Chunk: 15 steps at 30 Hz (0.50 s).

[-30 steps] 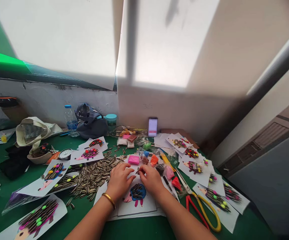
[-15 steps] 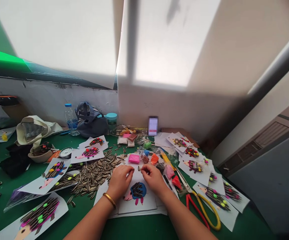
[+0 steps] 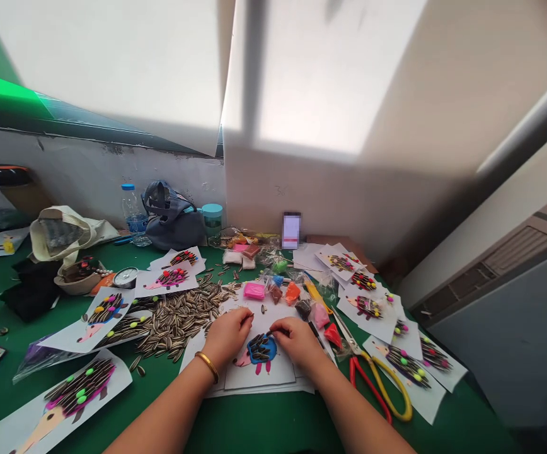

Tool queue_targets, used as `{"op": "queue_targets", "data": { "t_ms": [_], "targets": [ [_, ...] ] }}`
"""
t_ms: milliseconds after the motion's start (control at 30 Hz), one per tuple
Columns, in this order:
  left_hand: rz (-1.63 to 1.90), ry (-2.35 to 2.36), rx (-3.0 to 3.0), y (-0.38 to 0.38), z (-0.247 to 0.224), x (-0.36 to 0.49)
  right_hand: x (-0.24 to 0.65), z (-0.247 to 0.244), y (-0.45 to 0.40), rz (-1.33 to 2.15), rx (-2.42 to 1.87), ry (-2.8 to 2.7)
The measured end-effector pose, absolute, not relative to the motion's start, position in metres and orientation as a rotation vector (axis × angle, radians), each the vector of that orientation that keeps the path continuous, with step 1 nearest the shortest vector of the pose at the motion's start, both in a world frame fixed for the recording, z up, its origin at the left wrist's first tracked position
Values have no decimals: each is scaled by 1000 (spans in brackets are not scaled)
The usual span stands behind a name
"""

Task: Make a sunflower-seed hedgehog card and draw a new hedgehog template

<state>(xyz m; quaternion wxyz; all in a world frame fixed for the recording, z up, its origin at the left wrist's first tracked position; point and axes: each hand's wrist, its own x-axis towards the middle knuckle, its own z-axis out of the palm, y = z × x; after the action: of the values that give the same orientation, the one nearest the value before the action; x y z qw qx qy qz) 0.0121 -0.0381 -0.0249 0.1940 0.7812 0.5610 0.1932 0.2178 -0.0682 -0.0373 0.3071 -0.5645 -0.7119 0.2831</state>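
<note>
A white sheet (image 3: pixel 283 373) in front of me bears a clay hedgehog (image 3: pixel 260 350) with a blue body, a pink snout, pink feet and several seeds on its back. My right hand (image 3: pixel 295 340) is at the hedgehog's upper right edge, its thumb and forefinger pinching a dark sunflower seed (image 3: pixel 270 333). My left hand (image 3: pixel 229 331), with a gold bracelet at the wrist, is above and left of the hedgehog, fingertips pinched together; what they hold is too small to name. One loose seed (image 3: pixel 263 309) lies on paper between the hands.
A heap of sunflower seeds (image 3: pixel 183 318) lies to the left. Bagged clay, including a pink block (image 3: pixel 254 291), is behind the hands. Scissors (image 3: pixel 372 372) lie at right. Finished hedgehog sheets (image 3: pixel 403 366) flank both sides. A phone (image 3: pixel 291 231) leans against the wall.
My right hand has come down to the hedgehog's edge with a seed. My left hand stays pinched, slightly left of it. The view has shifted slightly.
</note>
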Motion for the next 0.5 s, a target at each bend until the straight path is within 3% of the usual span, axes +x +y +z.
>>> {"op": "queue_targets", "data": {
  "t_ms": [500],
  "targets": [
    [508, 1576, 2219, -38, -25, 13, 211, -41, -66, 466, -1532, -2164]
  ]
}}
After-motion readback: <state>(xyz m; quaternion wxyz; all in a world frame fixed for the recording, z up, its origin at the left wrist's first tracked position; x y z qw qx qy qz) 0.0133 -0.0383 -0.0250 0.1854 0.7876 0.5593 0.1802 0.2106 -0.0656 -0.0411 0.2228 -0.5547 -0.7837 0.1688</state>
